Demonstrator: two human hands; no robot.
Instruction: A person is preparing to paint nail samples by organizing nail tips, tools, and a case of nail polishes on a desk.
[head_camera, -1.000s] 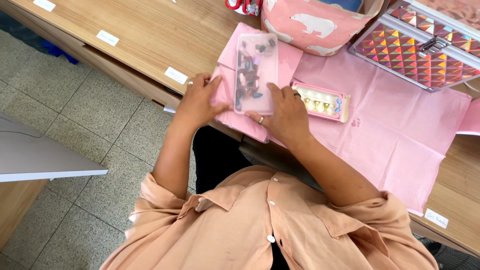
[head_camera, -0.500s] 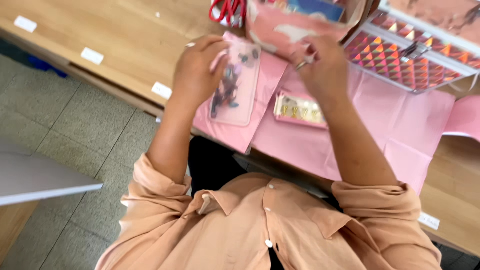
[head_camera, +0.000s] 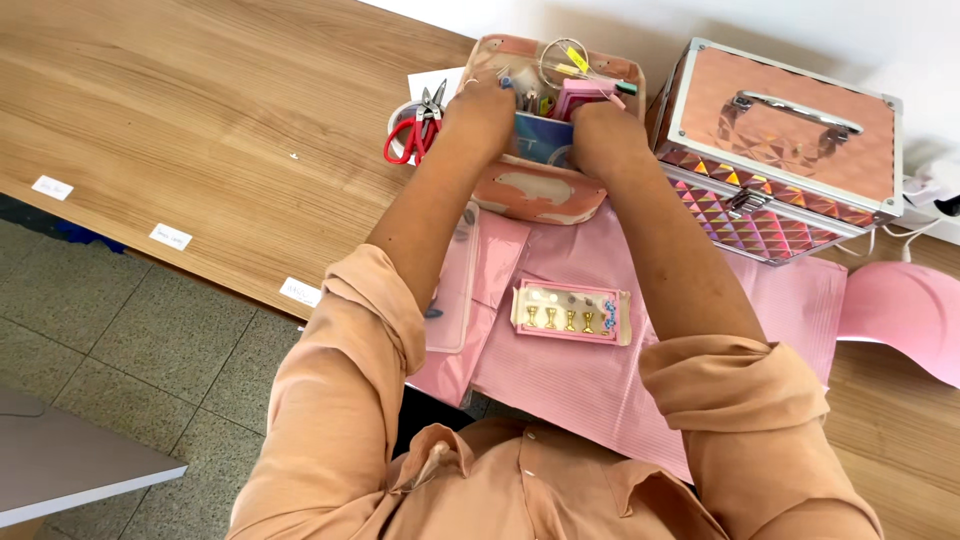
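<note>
We look down on a long wooden worktop (head_camera: 200, 110) above a grey tiled floor (head_camera: 120, 370), with a pink paper mat (head_camera: 600, 380) spread near its edge. At the back of the mat stands a soft pink fabric pouch with a white bear print (head_camera: 535, 195), open at the top and stuffed with small tools. Our left hand (head_camera: 480, 115) and right hand (head_camera: 605, 130) both reach into its mouth; the fingers are buried inside, so we cannot tell whether either grip is closed on anything. Red-handled scissors (head_camera: 410, 135) lie just left of the pouch. A shiny pink metal-edged case (head_camera: 790, 140) sits to its right. A small pink tray of gold stands (head_camera: 570, 312) rests between our forearms.
</note>
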